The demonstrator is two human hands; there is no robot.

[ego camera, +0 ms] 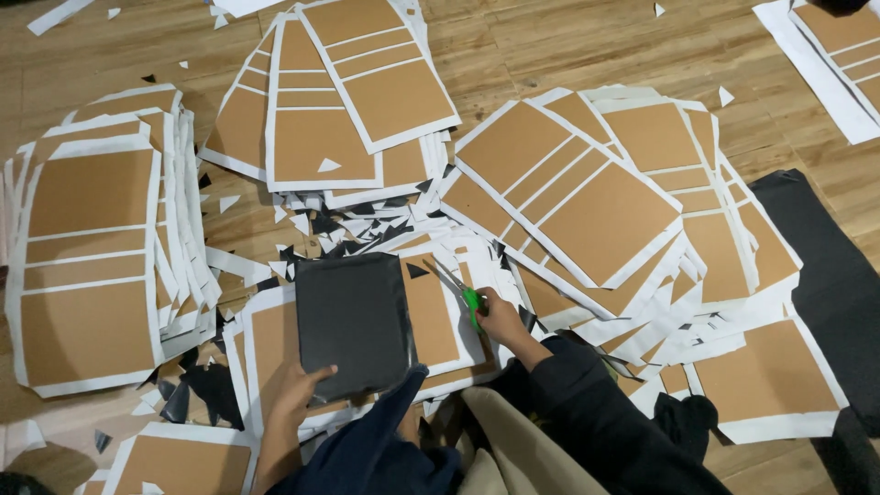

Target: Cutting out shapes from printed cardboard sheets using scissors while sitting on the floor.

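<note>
My left hand (295, 392) grips the lower left corner of a dark grey sheet (353, 321) that is folded over a brown cardboard piece with white borders (431, 316). My right hand (500, 318) holds green-handled scissors (463, 291), whose blades point up and left to the white edge of that piece, just right of the dark sheet. Both sleeves are dark.
Stacks of brown cardboard panels with white borders lie around on the wooden floor: one at the left (92, 247), one at top centre (339, 101), one at the right (623, 202). Small black and white offcuts (348, 229) litter the middle. A black sheet (825, 284) lies at far right.
</note>
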